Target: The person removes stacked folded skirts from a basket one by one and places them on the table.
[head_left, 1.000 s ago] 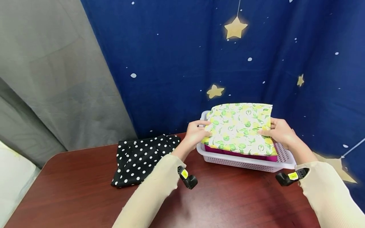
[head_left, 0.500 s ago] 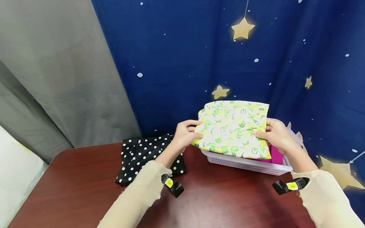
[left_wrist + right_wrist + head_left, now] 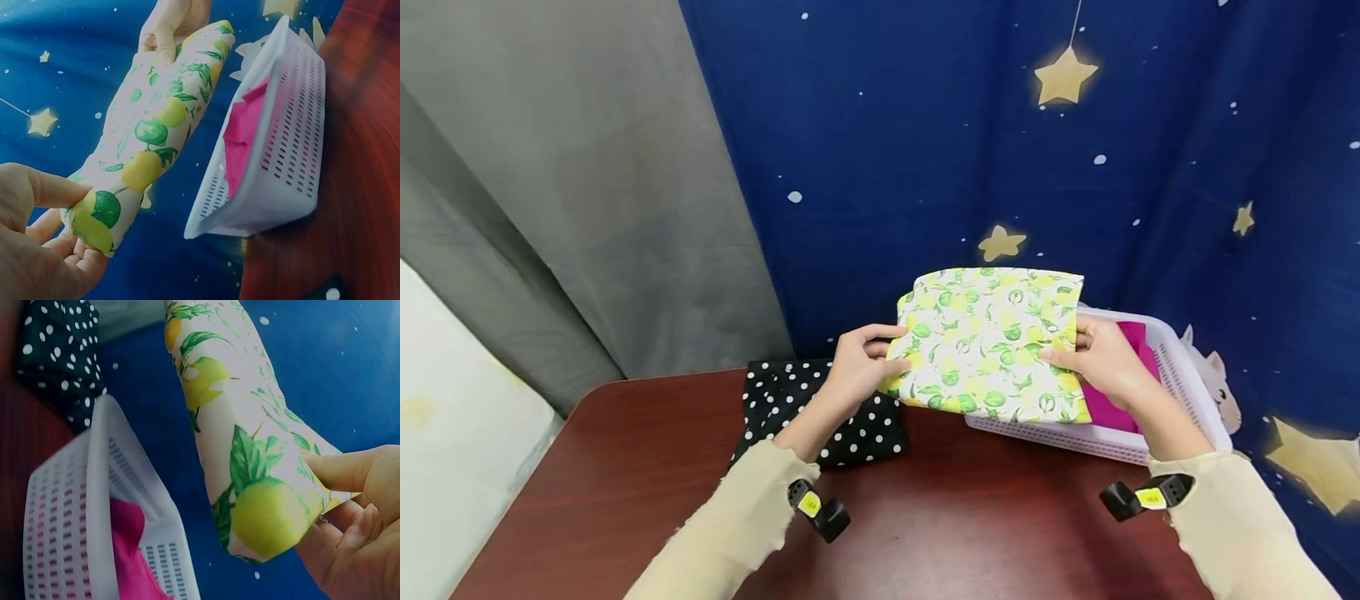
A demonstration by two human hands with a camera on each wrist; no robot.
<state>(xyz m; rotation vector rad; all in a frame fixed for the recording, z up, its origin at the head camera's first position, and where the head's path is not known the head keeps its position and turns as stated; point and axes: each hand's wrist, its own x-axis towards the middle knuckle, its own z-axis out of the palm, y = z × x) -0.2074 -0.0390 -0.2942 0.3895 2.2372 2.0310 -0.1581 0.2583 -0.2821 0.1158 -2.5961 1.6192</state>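
A folded cloth (image 3: pixel 985 346) with a lemon-and-leaf print is held up by both hands, in front of and above the basket's left part. My left hand (image 3: pixel 859 362) pinches its left edge, thumb on top and fingers below, as the left wrist view shows. The right edge is gripped by my right hand (image 3: pixel 1105 358), its thumb lying over the print. Below and to the right stands a white perforated plastic basket (image 3: pixel 294 137) with a folded magenta cloth (image 3: pixel 240 134) inside. The lemon cloth hides the basket's left side in the head view.
A black cloth with white dots (image 3: pixel 872 429) lies on the red-brown table (image 3: pixel 970 508), partly behind my left forearm. A blue star-patterned curtain (image 3: pixel 925 125) hangs along the table's back edge, with a grey curtain (image 3: pixel 625 167) to its left.
Both hands have lifted the lemon-print cloth off the basket and carried it left, uncovering more of the magenta cloth. The head view has also turned slightly left.
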